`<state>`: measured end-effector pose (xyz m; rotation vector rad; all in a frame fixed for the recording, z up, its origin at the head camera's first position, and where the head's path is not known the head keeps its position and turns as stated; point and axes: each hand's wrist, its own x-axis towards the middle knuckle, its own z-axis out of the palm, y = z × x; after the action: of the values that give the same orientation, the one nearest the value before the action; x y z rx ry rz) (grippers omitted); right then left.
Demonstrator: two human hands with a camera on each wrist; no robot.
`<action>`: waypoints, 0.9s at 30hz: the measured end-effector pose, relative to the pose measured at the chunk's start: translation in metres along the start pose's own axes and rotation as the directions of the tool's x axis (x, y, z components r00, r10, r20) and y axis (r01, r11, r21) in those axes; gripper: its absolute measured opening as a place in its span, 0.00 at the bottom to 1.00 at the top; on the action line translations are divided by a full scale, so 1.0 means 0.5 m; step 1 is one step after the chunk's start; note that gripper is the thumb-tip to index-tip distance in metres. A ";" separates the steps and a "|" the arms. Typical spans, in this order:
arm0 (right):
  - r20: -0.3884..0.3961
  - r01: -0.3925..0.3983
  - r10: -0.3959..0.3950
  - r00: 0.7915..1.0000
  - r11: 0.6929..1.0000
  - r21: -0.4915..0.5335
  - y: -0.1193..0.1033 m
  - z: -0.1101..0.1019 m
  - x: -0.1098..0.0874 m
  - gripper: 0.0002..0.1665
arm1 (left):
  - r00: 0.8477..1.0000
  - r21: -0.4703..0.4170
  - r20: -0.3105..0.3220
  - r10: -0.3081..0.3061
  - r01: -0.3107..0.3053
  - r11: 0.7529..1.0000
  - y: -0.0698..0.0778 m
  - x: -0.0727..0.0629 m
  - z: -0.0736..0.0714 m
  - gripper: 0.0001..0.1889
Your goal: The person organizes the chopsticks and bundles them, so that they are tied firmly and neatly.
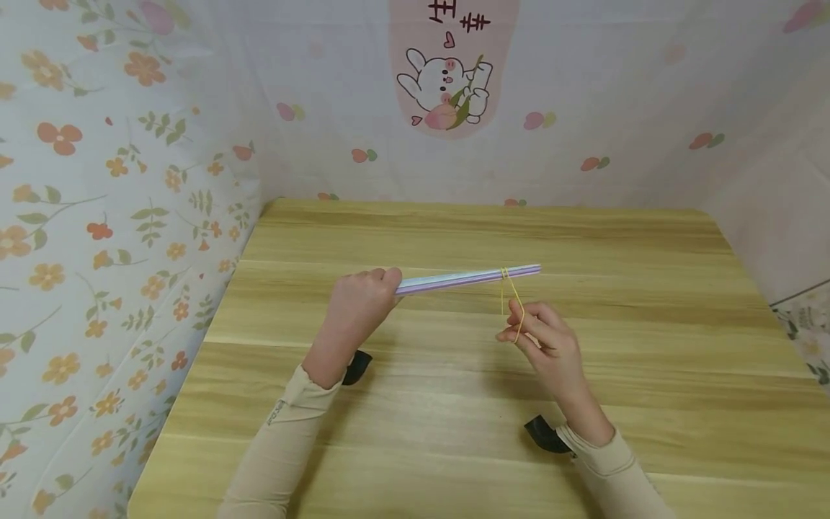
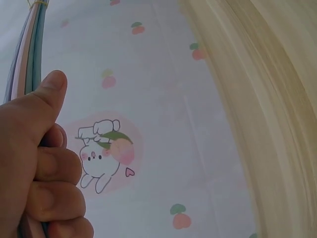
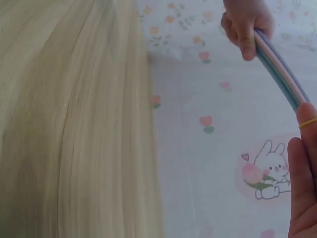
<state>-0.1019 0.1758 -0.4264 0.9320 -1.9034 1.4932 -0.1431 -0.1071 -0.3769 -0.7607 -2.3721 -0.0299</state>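
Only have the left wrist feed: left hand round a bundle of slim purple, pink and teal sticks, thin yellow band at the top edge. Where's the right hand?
Observer: In the head view, the right hand is just below the far end of the bundle.
Operator: Touching the band?
Observer: Yes, the right wrist view shows the band across one of its fingers.
Operator: Does the bundle reach past the band?
Observer: Yes, a short end shows beyond it in the head view.
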 end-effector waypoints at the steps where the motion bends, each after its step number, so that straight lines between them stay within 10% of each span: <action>1: 0.000 -0.008 0.008 1.000 0.999 0.036 -0.001 0.003 -0.002 0.28 | 1.000 -0.002 -0.003 -0.002 0.002 1.000 0.001 0.000 -0.001 0.16; 8: 0.029 -0.185 0.185 0.982 0.929 0.321 -0.016 0.017 -0.009 0.37 | 0.999 -0.022 -0.030 -0.014 0.013 1.000 0.008 0.002 0.001 0.16; 21: -0.012 -0.280 0.538 0.843 0.458 0.843 -0.030 0.010 0.026 0.21 | 0.988 0.001 -0.150 0.021 -0.021 1.000 0.010 0.002 0.005 0.16; 27: 0.064 -0.328 0.559 0.827 0.385 0.863 -0.023 -0.015 0.037 0.30 | 0.983 0.010 -0.178 0.041 -0.040 0.999 0.009 -0.001 0.007 0.17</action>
<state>-0.1039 0.1779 -0.4035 0.5054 -1.1822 2.8868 -0.1422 -0.1028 -0.3805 -0.7704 -2.1860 -0.0700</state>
